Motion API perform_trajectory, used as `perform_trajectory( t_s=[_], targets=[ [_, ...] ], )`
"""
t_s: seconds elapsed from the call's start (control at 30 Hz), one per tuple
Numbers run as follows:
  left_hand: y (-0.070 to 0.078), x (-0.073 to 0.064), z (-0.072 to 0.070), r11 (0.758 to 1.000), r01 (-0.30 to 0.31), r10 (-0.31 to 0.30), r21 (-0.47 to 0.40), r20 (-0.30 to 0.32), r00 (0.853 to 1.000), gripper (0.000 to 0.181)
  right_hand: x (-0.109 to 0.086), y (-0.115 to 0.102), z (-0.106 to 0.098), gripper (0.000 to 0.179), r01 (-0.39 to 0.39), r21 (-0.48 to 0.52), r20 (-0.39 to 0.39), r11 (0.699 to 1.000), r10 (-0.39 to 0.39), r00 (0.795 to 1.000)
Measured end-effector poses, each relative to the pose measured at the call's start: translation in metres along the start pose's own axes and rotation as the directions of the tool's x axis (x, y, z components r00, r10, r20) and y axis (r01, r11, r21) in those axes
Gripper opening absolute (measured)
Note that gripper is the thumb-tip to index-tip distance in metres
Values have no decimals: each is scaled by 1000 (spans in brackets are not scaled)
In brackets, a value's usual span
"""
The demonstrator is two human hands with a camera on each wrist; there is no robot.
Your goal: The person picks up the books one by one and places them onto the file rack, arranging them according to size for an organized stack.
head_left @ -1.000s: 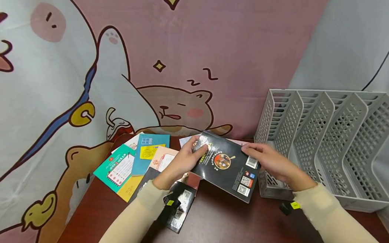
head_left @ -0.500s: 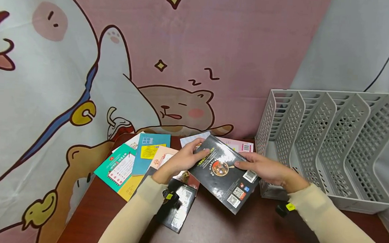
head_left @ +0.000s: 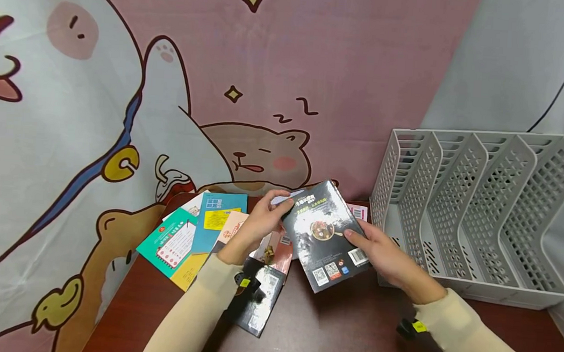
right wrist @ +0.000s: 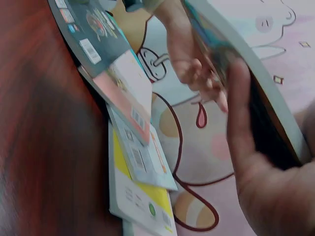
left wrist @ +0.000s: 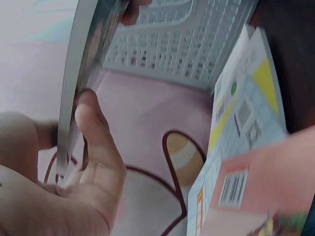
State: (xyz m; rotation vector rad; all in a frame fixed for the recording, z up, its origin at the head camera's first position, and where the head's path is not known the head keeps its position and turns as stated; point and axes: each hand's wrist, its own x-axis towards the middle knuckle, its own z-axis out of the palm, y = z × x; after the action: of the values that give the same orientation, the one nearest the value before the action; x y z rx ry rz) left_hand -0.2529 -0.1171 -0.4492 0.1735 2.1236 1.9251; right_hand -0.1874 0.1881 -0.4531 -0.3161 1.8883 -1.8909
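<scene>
Between both hands, above the table, a black book [head_left: 321, 248] is tilted, its cover showing a round food picture, a barcode and QR codes. My left hand [head_left: 257, 221] pinches its left edge near the top corner, thumb on the cover. At its lower right edge, my right hand [head_left: 387, 256] grips the book with the thumb on top. In the left wrist view the book [left wrist: 74, 73] is seen edge-on between thumb and fingers. The right wrist view also shows the book's edge [right wrist: 275, 103], with the right hand [right wrist: 261, 182] around it.
Left on the dark red table [head_left: 311, 328] lie overlapping books: a green book [head_left: 168, 244], a blue book [head_left: 221, 221] and another black book [head_left: 262, 296]. A pink book [head_left: 359, 212] lies behind the held one. At right stands a grey slotted file rack [head_left: 478, 209] with several compartments.
The held black book has turned clockwise, its top edge rising and its lower corner swinging left. Both hands keep hold of it. The right hand has moved slightly lower.
</scene>
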Motion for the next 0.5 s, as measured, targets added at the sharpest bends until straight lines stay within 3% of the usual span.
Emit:
perform_trajectory(
  t_s=[0.13, 0.27, 0.4, 0.5],
  targets=[
    [3, -6, 18, 997, 43, -44, -69, -17, 999, 56, 0, 0, 12, 58, 43, 46, -130, 998, -37, 991],
    [9, -16, 37, 995, 56, -55, -79, 22, 998, 48, 2, 0, 25, 55, 108, 69, -252, 992, -87, 964],
    [11, -25, 53, 998, 23, -20, -63, 45, 999, 44, 3, 0, 39, 51, 163, 67, -344, 984, -130, 930],
    [10, -31, 64, 999, -19, 19, -47, 0, 1000, 47, 3, 1, 48, 49, 172, 63, -384, 983, -135, 913]
  ],
)
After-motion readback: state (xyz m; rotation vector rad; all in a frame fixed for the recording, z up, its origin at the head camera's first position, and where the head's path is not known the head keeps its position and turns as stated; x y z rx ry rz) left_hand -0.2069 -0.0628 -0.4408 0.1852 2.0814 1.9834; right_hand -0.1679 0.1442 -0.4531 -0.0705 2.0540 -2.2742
